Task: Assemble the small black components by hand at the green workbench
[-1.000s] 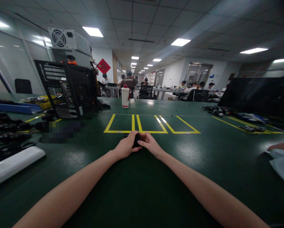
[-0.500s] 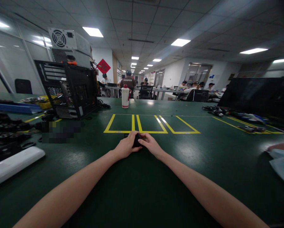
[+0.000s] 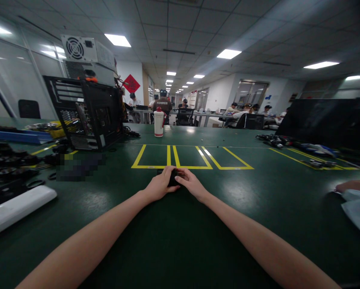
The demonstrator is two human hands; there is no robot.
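Between my two hands, just in front of the yellow tape boxes (image 3: 194, 167), is a small black object (image 3: 173, 179) whose kind I cannot make out. My left hand (image 3: 161, 184) wraps round it from the left, with its thumb on the near side. From the right, the thumb and fingers of my right hand (image 3: 189, 182) close on its other side. Much of the object is hidden by my fingers. Both forearms reach forward over the green tabletop (image 3: 173, 241).
At left stand an open black computer case (image 3: 107, 114) with a power supply (image 3: 88, 50) on top, and a long white object (image 3: 20, 210). A white bottle (image 3: 158, 123) stands beyond the tape. Another person's arm (image 3: 356, 188) rests at the right edge, near a dark monitor (image 3: 327, 124).
My hands and the black object stay almost still. The other person's arm at the right edge has come slightly further into view.
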